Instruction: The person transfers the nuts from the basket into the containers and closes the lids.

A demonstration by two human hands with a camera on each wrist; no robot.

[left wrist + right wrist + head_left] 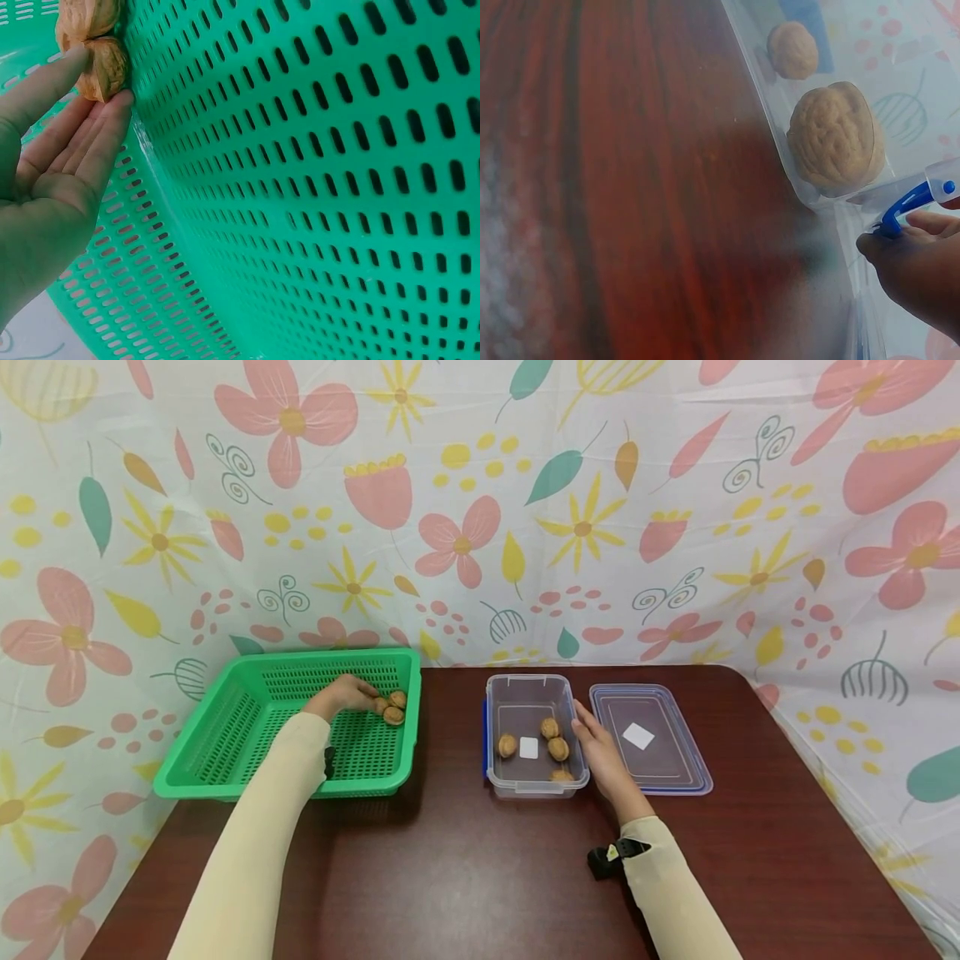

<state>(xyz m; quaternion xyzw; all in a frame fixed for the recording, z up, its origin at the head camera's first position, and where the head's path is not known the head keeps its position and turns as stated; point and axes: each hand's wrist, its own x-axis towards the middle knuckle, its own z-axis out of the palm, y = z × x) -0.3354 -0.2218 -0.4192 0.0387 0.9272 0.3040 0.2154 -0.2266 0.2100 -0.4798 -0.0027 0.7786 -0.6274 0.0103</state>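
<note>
My left hand (347,693) reaches into the green plastic basket (415,727) at its right end. Its thumb and fingertips pinch a walnut (106,69). Against that nut, in the left wrist view, sits another walnut (88,16); the head view has two walnuts beside the fingers, one farther back (397,699) and one nearer (393,716). My right hand (606,760) holds the right side of a clear plastic container (536,789), close to a blue clip (911,206). Several walnuts (558,748) lie inside, around a white square label (528,748).
A clear lid (678,752) with a white label lies flat on the dark wooden table (442,877), right of the container. Behind the table hangs a flowered cloth (465,460). The basket's high slotted wall (337,150) stands right beside the left fingers.
</note>
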